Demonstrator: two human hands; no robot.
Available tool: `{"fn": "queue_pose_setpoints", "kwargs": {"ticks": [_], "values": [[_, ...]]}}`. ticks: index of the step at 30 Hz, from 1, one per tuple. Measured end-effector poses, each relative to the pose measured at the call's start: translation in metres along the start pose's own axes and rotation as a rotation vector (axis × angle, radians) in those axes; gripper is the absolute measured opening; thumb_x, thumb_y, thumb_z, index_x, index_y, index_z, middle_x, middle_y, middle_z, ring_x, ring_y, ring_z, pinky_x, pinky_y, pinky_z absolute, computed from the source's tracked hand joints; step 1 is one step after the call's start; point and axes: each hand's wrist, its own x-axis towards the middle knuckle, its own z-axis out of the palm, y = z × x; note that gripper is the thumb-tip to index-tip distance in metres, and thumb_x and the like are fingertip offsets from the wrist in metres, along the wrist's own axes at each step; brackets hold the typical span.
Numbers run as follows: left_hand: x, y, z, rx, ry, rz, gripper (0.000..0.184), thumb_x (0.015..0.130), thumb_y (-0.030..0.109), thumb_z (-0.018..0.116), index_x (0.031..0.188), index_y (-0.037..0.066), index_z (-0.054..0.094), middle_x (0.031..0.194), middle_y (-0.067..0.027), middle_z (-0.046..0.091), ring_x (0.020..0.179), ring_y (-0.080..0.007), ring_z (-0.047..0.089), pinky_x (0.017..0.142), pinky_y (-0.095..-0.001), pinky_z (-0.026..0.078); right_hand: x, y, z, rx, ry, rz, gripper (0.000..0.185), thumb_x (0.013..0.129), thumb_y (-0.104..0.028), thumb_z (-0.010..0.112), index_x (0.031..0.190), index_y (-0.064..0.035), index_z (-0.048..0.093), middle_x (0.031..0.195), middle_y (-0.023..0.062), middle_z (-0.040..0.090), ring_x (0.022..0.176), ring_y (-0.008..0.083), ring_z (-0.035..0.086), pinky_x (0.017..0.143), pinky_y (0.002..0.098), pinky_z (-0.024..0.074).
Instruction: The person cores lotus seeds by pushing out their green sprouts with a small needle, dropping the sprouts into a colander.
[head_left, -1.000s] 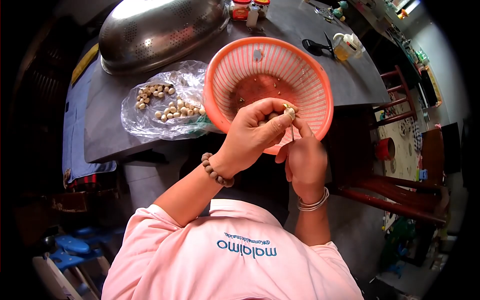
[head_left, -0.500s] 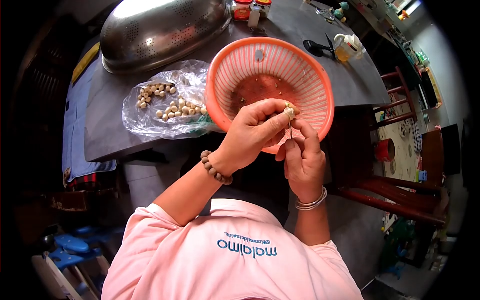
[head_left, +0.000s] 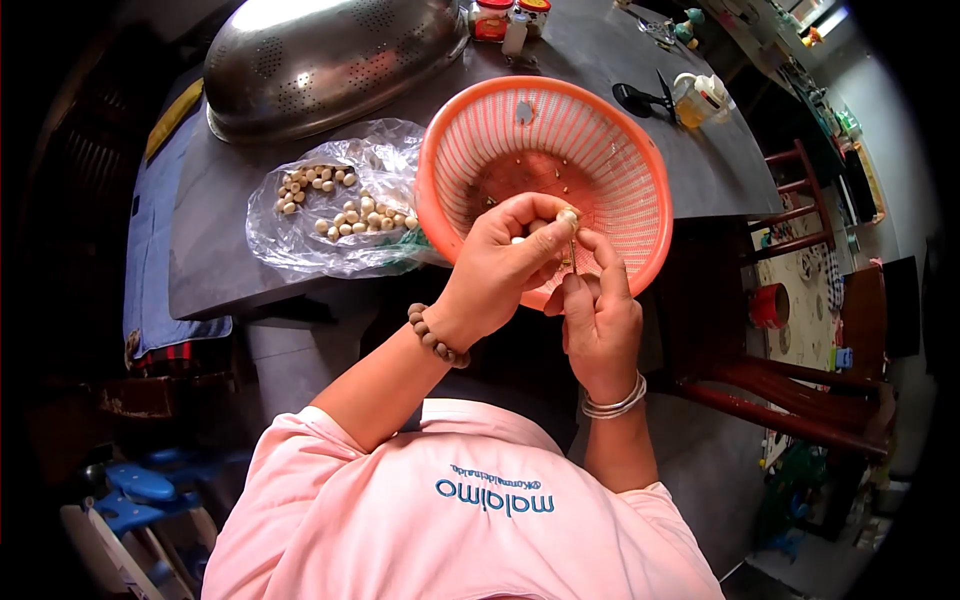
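Note:
In the fingertips of my left hand [head_left: 508,248] is a small pale round piece [head_left: 568,217] that looks like a button mushroom. Another whitish bit [head_left: 517,240] shows by its curled fingers. My right hand [head_left: 602,325] is closed around a thin metal tool [head_left: 574,262], its tip up against the mushroom; what kind of tool cannot be made out. Both hands are over the near rim of an orange plastic basket [head_left: 655,240], which has a few small scraps at its bottom. To its left, several similar pale mushrooms [head_left: 368,216] lie on a clear plastic bag [head_left: 285,250].
An upturned metal colander [head_left: 320,75] stands at the back left of the grey table [head_left: 215,235]. Behind the basket are red-labelled jars [head_left: 490,20]. A black utensil [head_left: 640,98] and a pitcher of amber liquid [head_left: 695,100] are at the right. A wooden chair [head_left: 790,400] stands right of me.
Both hands have shifted slightly left and up, with the mushroom and metal tool still held together. The mushroom appears turned in my left fingers. The view has moved a little.

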Motion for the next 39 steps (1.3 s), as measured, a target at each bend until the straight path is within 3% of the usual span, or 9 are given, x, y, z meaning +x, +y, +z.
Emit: {"fn": "queue_pose_setpoints", "kwargs": {"ticks": [3, 5, 12, 18, 22, 24, 27, 37, 39], "values": [[0.003, 0.005, -0.003, 0.004, 0.108, 0.041, 0.017, 0.086, 0.012, 0.055, 0.099, 0.002, 0.052, 0.073, 0.0013, 0.053, 0.057, -0.0003, 0.043, 0.048, -0.013, 0.033, -0.004, 0.004, -0.002, -0.062, -0.075, 0.056, 0.031, 0.085, -0.007, 0.048, 0.115, -0.0012, 0.045, 0.058, 0.0072, 0.056, 0.052, 0.0127, 0.057, 0.052, 0.0267, 0.0446], [0.008, 0.012, -0.007, 0.271, 0.168, 0.183, 0.013, 0.085, 0.008, 0.056, 0.093, 0.0, 0.051, 0.068, 0.0041, 0.049, 0.055, 0.0001, 0.04, 0.048, -0.013, 0.032, -0.007, 0.007, -0.004, -0.02, -0.063, 0.056, 0.03, 0.085, -0.007, 0.048, 0.114, -0.001, 0.046, 0.055, 0.0058, 0.055, 0.051, 0.0121, 0.056, 0.052, 0.0251, 0.044], [0.008, 0.022, -0.023, 0.464, 0.193, 0.314, 0.015, 0.08, 0.001, 0.06, 0.092, 0.001, 0.052, 0.07, 0.0043, 0.05, 0.058, 0.0002, 0.042, 0.051, -0.014, 0.034, -0.01, 0.013, -0.009, 0.054, 0.036, 0.024, 0.028, 0.086, -0.006, 0.045, 0.114, -0.0007, 0.046, 0.055, 0.0032, 0.054, 0.052, 0.0084, 0.054, 0.053, 0.0221, 0.0438], [-0.04, 0.052, -0.086, 0.827, 0.454, 0.327, 0.014, 0.079, -0.001, 0.06, 0.09, 0.002, 0.052, 0.066, 0.0063, 0.044, 0.057, 0.0009, 0.037, 0.05, -0.0135, 0.031, -0.013, 0.012, -0.012, 0.112, 0.057, 0.074, 0.03, 0.087, -0.007, 0.042, 0.116, -0.0009, 0.045, 0.058, 0.0005, 0.055, 0.04, 0.0023, 0.04, 0.038, 0.0174, 0.0329], [-0.062, 0.06, -0.131, 0.879, 0.563, 0.275, 0.013, 0.08, 0.003, 0.061, 0.092, 0.002, 0.055, 0.065, 0.0057, 0.044, 0.058, 0.0004, 0.038, 0.051, -0.0133, 0.033, -0.01, 0.01, -0.005, 0.148, 0.036, 0.064, 0.029, 0.087, -0.007, 0.043, 0.116, -0.0012, 0.045, 0.058, 0.0004, 0.054, 0.039, 0.0013, 0.039, 0.036, 0.0165, 0.0311], [-0.064, 0.06, -0.147, 1.151, 0.676, 0.35, 0.014, 0.075, 0.004, 0.063, 0.089, -0.001, 0.06, 0.075, -0.0034, 0.055, 0.062, -0.0089, 0.052, 0.057, -0.0216, 0.045, -0.011, 0.008, -0.004, 0.152, 0.027, 0.067, 0.029, 0.087, -0.007, 0.043, 0.116, -0.0011, 0.045, 0.059, 0.0004, 0.054, 0.039, 0.0012, 0.039, 0.036, 0.0163, 0.0308], [-0.066, 0.063, -0.159, 1.343, 0.646, 0.31, 0.018, 0.076, 0.004, 0.062, 0.093, 0.0, 0.061, 0.083, -0.009, 0.057, 0.069, -0.0174, 0.058, 0.062, -0.0265, 0.048, -0.012, 0.007, -0.005, 0.148, 0.026, 0.075, 0.029, 0.087, -0.007, 0.043, 0.116, -0.0008, 0.045, 0.059, 0.0003, 0.054, 0.04, 0.0009, 0.038, 0.036, 0.016, 0.0304], [-0.054, 0.052, -0.169, 1.636, 0.576, 0.297, 0.023, 0.076, 0.0, 0.058, 0.1, -0.001, 0.059, 0.081, -0.0095, 0.056, 0.07, -0.0192, 0.058, 0.065, -0.0274, 0.046, -0.011, 0.005, -0.005, 0.131, 0.033, 0.06, 0.03, 0.088, -0.007, 0.043, 0.116, -0.0004, 0.045, 0.06, 0.0003, 0.054, 0.041, 0.0009, 0.038, 0.037, 0.0156, 0.0307], [-0.054, 0.053, -0.172, 1.55, 0.58, 0.388, 0.026, 0.076, -0.001, 0.055, 0.103, -0.003, 0.056, 0.08, -0.0084, 0.056, 0.065, -0.0148, 0.054, 0.058, -0.0252, 0.045, -0.01, 0.005, -0.006, 0.126, 0.029, 0.053, 0.029, 0.088, -0.007, 0.043, 0.116, -0.0005, 0.045, 0.06, 0.0005, 0.054, 0.041, 0.0009, 0.039, 0.037, 0.0156, 0.0307]]}}
